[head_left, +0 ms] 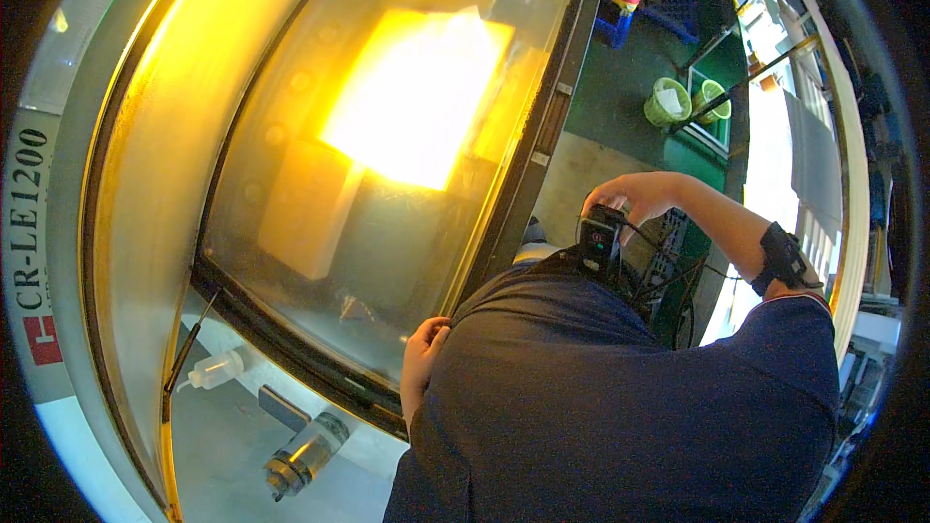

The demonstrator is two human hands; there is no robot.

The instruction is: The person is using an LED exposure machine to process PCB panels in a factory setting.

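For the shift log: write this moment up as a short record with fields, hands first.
left hand: rests against the lower edge of the glass door, holding nothing that shows
right hand: raised, on top of a black device with cables
right wrist: black strap
behind glass: bright yellow glow
below door: clear squeeze bottle, small glass jar
floor: two green baskets

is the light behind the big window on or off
On: the window has a bright yellow-orange patch glowing behind its glass, washing out the middle and tinting the frame.
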